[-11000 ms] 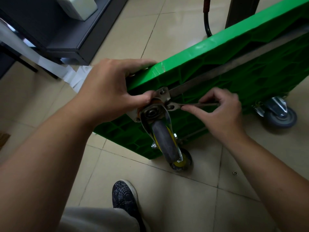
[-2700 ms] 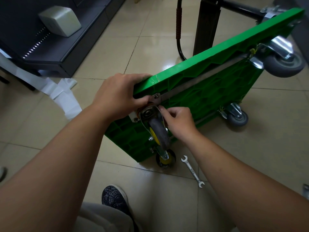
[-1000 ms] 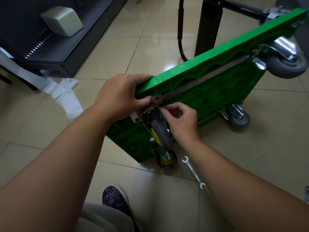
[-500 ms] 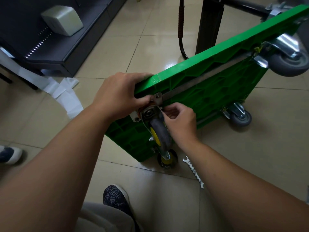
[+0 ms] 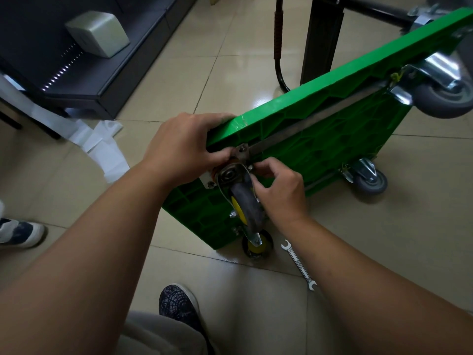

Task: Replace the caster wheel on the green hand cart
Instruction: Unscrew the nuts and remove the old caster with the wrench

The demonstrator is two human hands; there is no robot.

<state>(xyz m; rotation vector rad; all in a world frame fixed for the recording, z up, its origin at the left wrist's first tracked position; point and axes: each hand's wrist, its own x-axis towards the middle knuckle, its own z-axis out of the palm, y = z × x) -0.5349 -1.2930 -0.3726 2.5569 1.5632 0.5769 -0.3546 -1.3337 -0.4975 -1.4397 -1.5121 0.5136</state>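
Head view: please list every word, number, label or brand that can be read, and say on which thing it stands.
Wrench on the floor: a small stamped marking on its shank, too small and blurred to read.
Green cart, caster wheel, grey box: no text shows on them.
So no text in this view can be read.

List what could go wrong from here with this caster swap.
1. The green cart stands tipped on its edge, steadied mainly by the left hand; a slip could drop it toward the shoe.
2. The right hand pinches a small fastener at the caster wheel mount; it may fall and roll away across the tiles.
3. The wrench lies on the floor by the feet, easy to step on.
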